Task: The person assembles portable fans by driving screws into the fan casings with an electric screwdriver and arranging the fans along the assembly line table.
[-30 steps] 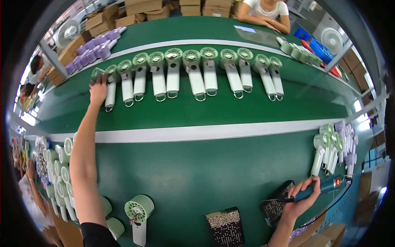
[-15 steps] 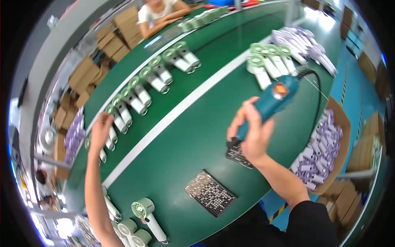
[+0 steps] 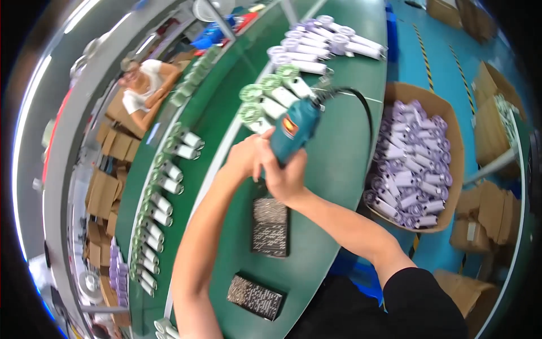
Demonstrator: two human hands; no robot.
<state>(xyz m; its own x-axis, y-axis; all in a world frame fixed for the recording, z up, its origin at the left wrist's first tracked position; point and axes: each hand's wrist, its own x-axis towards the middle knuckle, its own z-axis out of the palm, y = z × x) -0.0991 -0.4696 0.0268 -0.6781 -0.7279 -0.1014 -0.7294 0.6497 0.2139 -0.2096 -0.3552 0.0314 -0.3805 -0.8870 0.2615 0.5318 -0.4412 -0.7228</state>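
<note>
My right hand [image 3: 285, 175] is wrapped round a teal corded power tool [image 3: 294, 130] that resembles an electric screwdriver; its lower end is hidden behind my hands. Close against it, my left hand [image 3: 245, 157] is beside the tool, its fingers mostly covered, so whether it grips anything is unclear. Just beyond both hands lie several handheld fans with green heads and white handles [image 3: 272, 107]. Nearer to me sit two dark trays of small metal pieces, seemingly screws: one tray [image 3: 271, 240] directly below my hands, the other tray [image 3: 265, 299] closer still.
Purple-and-white fans [image 3: 316, 42] are heaped at the far end of the green table [image 3: 324, 226]. A cardboard box [image 3: 454, 186] full of more stands to the right. Green fans [image 3: 161, 209] line the left belt. Across it sits a person [image 3: 147, 90]. The tool's black cord [image 3: 367, 107] arcs right.
The view has turned right. My left hand has left the row of fans on the left and come across to my right hand, which keeps hold of the power tool.
</note>
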